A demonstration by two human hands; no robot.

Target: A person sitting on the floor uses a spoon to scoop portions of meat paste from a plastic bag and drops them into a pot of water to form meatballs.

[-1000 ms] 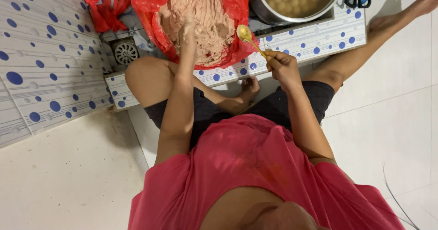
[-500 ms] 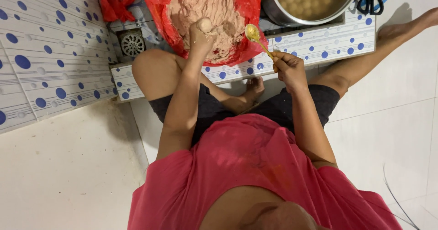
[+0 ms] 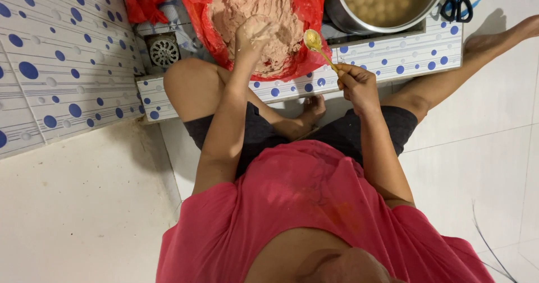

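Now the left hand point(image 3: 252, 33) has lifted from the pinkish paste point(image 3: 258, 8) in the red bag point(image 3: 314, 14), clenched on a lump, while the right hand point(image 3: 356, 84) still grips the spoon point(image 3: 314, 42) beside it.

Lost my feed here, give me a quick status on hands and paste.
Left hand squeezing pinkish paste in red bag. Right hand gripping spoon. Pot of balls alongside. Nothing blocking.
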